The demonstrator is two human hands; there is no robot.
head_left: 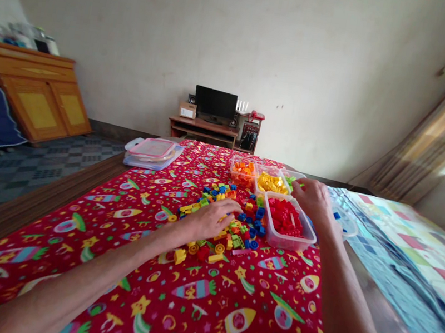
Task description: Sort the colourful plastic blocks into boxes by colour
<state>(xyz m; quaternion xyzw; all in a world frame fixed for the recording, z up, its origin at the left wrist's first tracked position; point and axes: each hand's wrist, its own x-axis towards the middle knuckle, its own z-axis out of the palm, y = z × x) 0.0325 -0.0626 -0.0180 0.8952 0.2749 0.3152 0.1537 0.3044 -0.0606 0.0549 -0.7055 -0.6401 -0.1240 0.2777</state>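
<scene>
Toy blocks, mixed and by colour, on a printed cloth

Loose blocks [238,242]: mixed colours, spread on the red cloth [237,326] between both forearms, probably for easy picking from either side. Left hand [214,218]: palm down over the pile, fingers bent among the pieces; hold on any single block impossible to tell. Right hand [315,201]: above the far corner of the boxes, fingertips close together beside the green blocks [289,181]; pinched piece or none, impossible to tell. Red blocks [285,217]: in the nearest clear box [288,244]. Yellow blocks [269,183] and orange blocks [244,170]: in separate boxes just behind, apparently one colour to each, against remixing. Blue pieces [337,215]: in a clear container [352,230], partly hidden behind the right arm. Stacked lids [152,148]: at the cloth's far left, presumably for free access to the boxes.
</scene>
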